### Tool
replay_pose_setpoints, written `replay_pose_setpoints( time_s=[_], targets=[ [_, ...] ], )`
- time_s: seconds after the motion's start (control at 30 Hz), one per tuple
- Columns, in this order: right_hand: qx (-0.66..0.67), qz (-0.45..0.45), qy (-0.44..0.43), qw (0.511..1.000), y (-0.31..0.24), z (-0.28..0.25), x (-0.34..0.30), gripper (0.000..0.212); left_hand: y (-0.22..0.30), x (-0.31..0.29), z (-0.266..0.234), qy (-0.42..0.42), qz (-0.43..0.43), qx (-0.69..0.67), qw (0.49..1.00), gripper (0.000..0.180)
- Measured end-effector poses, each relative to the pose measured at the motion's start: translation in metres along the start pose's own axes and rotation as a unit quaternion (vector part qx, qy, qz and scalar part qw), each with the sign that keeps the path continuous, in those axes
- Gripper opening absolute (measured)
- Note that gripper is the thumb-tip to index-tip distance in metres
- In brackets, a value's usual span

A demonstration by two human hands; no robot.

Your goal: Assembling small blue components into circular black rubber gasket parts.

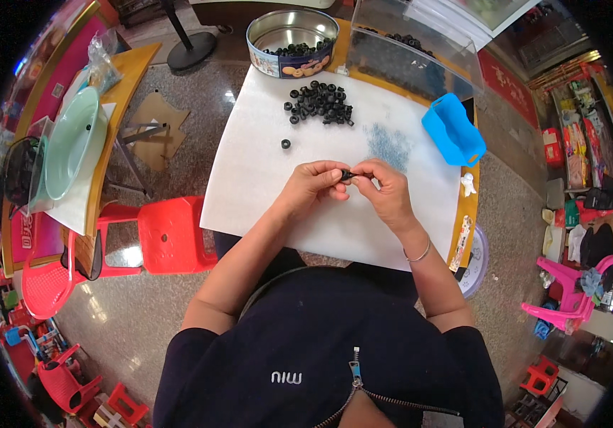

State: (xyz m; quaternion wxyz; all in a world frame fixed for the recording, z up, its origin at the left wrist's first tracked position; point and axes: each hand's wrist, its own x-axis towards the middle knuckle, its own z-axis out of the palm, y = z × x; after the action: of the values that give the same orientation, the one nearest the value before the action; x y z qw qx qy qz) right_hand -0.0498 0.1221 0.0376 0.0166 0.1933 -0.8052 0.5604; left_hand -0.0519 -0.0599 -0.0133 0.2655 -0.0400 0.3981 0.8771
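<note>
Over the white sheet (242,192) on the table, my two hands meet around a small black part (347,175). My left hand (313,187) pinches it between thumb and fingers from one side. From the other side my right hand (386,191) is closed on it too, thumb against forefinger. The part's exact kind is too small to make out. Beyond my hands lies a pile of small black ring-shaped parts (318,103). One loose black ring (286,144) sits apart, nearer my left hand. Blue specks (388,145) are scattered on the sheet beyond my right hand.
A round tin (264,63) with black parts stands at the far edge. Beside it is a clear plastic box (413,60) holding more. A blue basket (453,130) sits at the right edge. Left are a red stool (171,235) and a side table with a green basin (71,153).
</note>
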Motion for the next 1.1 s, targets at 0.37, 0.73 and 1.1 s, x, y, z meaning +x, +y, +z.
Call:
replay_pose_setpoints(
  time_s=[0.37,0.73,1.1],
  targets=[
    [0.017,-0.01,0.041,0.999,-0.0016,0.0095,-0.0022,0.013,0.0021,-0.0009,-0.0029,-0.017,-0.009,-0.053,0.998,0.024],
    [-0.026,-0.046,0.029,0.998,-0.0068,0.0076,0.0019,0.013,0.0028,-0.0006,-0.0024,-0.01,-0.013,-0.058,0.998,0.023],
    [-0.054,-0.055,0.021,0.997,-0.0075,0.0085,0.0046,0.01,-0.0003,0.003,-0.0017,0.001,-0.001,-0.036,0.999,0.022]
  ],
)
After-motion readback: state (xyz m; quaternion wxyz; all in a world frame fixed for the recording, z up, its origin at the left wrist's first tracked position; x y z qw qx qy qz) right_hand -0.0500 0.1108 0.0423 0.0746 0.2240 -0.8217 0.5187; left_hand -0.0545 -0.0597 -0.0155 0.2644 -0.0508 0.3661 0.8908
